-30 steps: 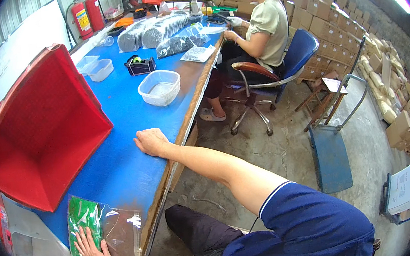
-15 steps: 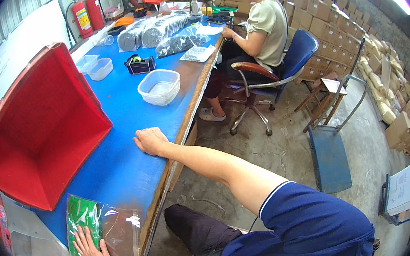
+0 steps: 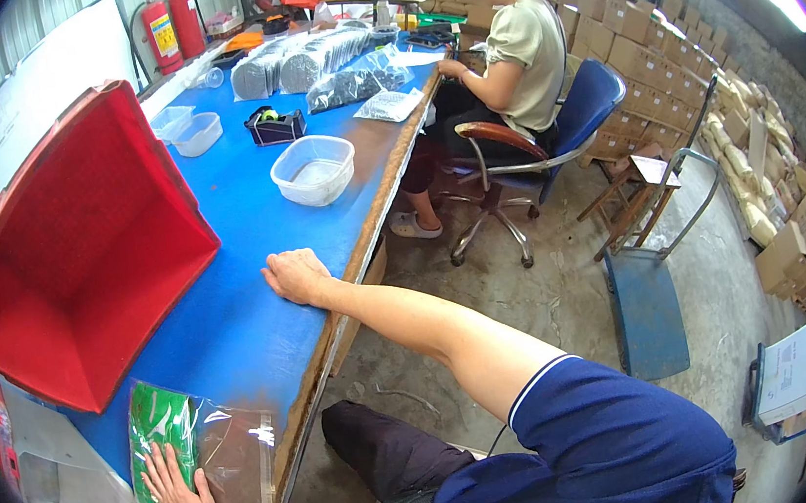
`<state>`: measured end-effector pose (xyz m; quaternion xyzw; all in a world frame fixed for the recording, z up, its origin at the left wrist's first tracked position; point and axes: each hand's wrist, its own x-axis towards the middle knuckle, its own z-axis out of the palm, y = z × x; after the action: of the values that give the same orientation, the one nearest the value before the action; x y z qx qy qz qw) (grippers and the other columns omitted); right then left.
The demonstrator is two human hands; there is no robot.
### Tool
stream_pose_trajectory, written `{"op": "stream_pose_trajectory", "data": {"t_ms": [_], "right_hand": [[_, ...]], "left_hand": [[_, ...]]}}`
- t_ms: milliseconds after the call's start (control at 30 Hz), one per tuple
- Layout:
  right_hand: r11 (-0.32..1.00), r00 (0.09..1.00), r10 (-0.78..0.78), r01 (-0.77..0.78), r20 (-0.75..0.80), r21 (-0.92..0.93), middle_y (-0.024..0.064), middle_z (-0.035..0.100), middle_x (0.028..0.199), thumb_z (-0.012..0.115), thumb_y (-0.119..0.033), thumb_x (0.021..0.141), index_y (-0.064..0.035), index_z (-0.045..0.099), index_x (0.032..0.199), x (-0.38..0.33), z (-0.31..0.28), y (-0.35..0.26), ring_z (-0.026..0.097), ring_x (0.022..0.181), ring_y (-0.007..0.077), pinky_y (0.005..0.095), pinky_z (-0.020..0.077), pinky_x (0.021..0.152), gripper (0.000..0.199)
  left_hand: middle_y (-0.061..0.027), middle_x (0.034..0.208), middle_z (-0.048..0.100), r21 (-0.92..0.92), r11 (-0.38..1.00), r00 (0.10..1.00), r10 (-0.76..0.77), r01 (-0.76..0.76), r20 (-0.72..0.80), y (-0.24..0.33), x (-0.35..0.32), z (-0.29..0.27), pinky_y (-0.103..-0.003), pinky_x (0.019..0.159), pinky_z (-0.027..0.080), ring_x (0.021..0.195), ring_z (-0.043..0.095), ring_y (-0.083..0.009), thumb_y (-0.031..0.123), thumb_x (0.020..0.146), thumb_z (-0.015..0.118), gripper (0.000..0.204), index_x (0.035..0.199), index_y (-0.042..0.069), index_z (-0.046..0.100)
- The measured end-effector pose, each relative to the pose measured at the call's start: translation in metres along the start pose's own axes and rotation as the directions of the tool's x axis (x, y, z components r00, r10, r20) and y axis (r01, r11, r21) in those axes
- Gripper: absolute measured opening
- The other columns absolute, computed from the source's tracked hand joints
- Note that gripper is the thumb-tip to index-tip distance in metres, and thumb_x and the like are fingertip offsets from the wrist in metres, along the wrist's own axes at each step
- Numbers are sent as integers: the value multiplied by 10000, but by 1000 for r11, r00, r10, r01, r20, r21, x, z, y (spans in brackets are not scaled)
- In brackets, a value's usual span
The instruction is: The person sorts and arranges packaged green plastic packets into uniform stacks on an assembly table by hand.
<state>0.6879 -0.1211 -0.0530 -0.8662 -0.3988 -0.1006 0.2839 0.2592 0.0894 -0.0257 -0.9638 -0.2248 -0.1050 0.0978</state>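
My left hand (image 3: pixel 182 493) lies flat, fingers spread, on a clear plastic bag (image 3: pixel 239 465) at the near left of the table. A green sheet-like item (image 3: pixel 163 414) shows through the bag's left half; its exact kind I cannot make out. My right hand (image 3: pixel 297 276) rests on the blue tabletop (image 3: pixel 266 354) close to its right edge. Its fingers are curled down against the surface, and nothing shows in them. Beyond it stands a clear plastic tub (image 3: pixel 313 172).
A large red bin (image 3: pixel 91 274) lies on its side at the left. Farther back are a tape dispenser (image 3: pixel 274 126), small tubs (image 3: pixel 197 134) and bagged grey discs (image 3: pixel 300 61). A person (image 3: pixel 520 53) sits in a blue chair (image 3: pixel 594 104). A flat trolley (image 3: pixel 647 314) stands on the floor.
The seated person's hand at the table edge has shifted slightly. Both my hands stay where they were.
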Motion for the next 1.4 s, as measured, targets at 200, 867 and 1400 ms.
{"op": "stream_pose_trajectory", "data": {"t_ms": [200,867,1400], "right_hand": [[1000,1000,-4,4,0,3,208,702,794,542,-310,972,-34,659,834,-2,2,0,697,778,387,486,546,732,330],[997,999,42,-43,10,63,201,708,794,552,-301,941,-28,676,810,-2,9,-5,703,777,385,492,553,747,328],[1000,1000,8,-8,15,29,182,712,827,530,-302,973,-47,665,869,0,4,-3,700,812,367,481,541,756,306]], "left_hand": [[-149,1609,316,-24,1000,1000,5,-5,-16,1,-2,1,-541,1223,108,1493,247,-368,413,955,492,668,1513,57,400],[-219,1543,401,-7,998,996,60,-61,-72,0,-2,-4,-585,1174,204,1445,325,-411,555,976,469,712,1543,132,386],[-131,1626,289,6,1000,1000,3,-3,29,-1,-5,0,-537,1220,97,1504,223,-362,415,971,497,675,1538,73,365]]}}
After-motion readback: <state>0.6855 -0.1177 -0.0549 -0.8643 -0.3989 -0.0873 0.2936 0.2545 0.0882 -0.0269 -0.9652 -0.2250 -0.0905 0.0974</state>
